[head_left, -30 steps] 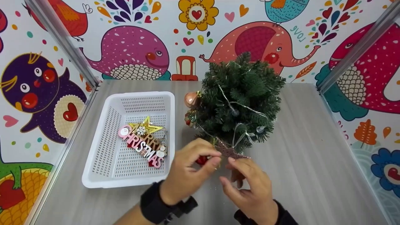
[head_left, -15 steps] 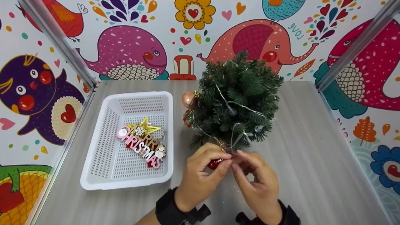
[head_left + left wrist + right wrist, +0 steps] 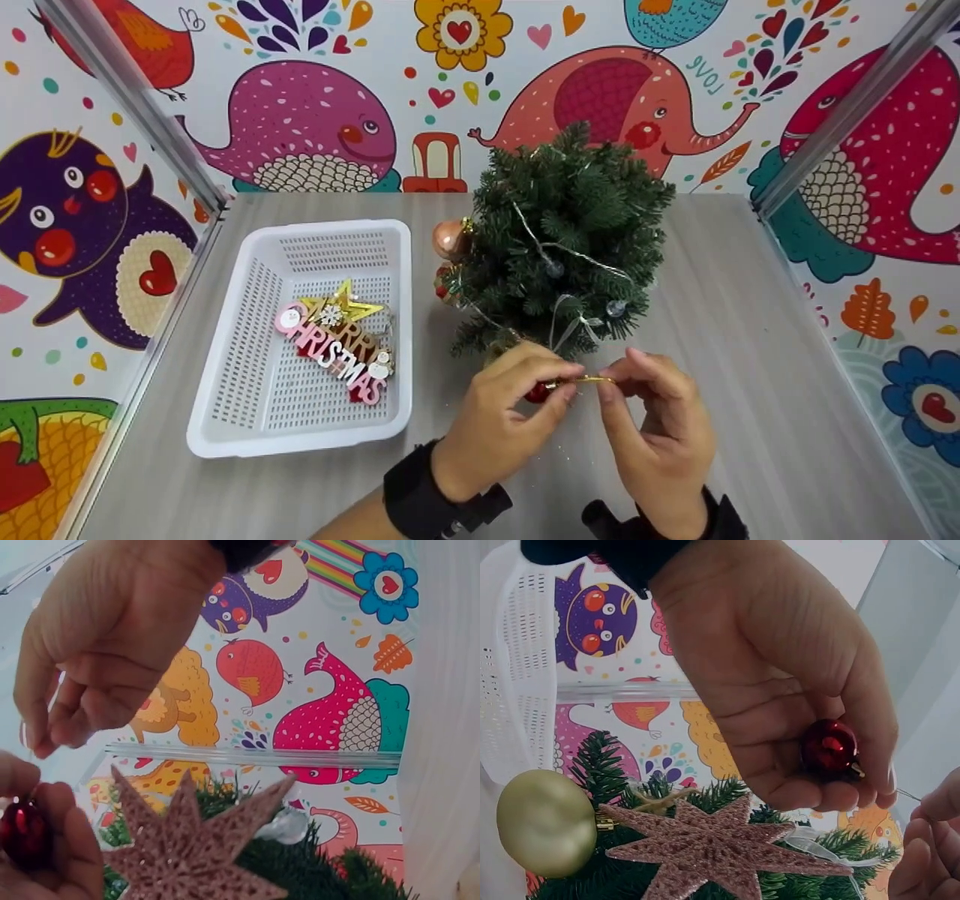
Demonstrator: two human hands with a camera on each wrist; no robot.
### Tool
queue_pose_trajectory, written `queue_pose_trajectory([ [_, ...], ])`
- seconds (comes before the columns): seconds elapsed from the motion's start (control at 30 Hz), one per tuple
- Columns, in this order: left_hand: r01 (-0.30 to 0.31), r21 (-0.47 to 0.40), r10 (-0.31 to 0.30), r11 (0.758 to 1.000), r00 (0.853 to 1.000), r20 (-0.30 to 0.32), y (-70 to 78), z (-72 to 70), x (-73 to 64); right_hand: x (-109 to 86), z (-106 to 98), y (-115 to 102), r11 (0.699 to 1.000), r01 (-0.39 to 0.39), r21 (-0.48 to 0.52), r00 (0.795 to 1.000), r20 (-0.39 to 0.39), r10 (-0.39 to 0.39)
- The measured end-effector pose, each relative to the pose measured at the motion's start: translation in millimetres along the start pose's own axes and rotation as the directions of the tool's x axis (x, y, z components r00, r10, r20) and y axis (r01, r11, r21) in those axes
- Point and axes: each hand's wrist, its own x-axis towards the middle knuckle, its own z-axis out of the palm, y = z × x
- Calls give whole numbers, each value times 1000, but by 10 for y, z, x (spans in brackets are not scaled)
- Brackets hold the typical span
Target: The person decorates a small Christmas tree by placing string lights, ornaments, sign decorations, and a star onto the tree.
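Observation:
My left hand (image 3: 502, 420) holds a small shiny red Christmas bauble (image 3: 829, 746) by its top, tucked inside its curled fingers. My right hand (image 3: 664, 427) pinches the far end of the bauble's gold string (image 3: 596, 379), stretched between both hands' fingertips. Just beyond them stands a small green Christmas tree (image 3: 574, 232) wound with a clear light string. A glittery rose-pink star (image 3: 712, 840) hangs on the tree's near side; my left hand hides most of it in the head view. A pale gold-green bauble (image 3: 546, 821) hangs beside the star.
On the left of the grey table (image 3: 720, 300) is a white perforated basket (image 3: 300, 442). Inside lie a MERRY CHRISTMAS sign (image 3: 341, 356) and a gold star (image 3: 367, 308). A peach bauble (image 3: 450, 238) hangs at the tree's left. Printed panels enclose the table.
My right hand has left the star, met the left fingertips, then drawn right with the string's end. My left hand has shifted right with the red bauble.

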Motion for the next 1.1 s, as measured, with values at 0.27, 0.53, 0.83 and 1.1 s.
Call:
queue_pose_trajectory([
  [0.27,-9,41,5,999,996,91,-16,149,-104,-47,-150,-44,977,-113,179,993,-8,117],
  [0.53,15,58,-19,998,997,75,-49,187,-126,-8,-359,-93,939,-286,193,957,101,271],
  [0.83,-15,32,13,999,997,70,-1,191,-58,54,-397,-142,984,-122,-129,958,245,151],
  [1.1,-3,-32,6,999,996,92,85,177,68,170,-453,-154,961,-18,-275,954,282,98],
])
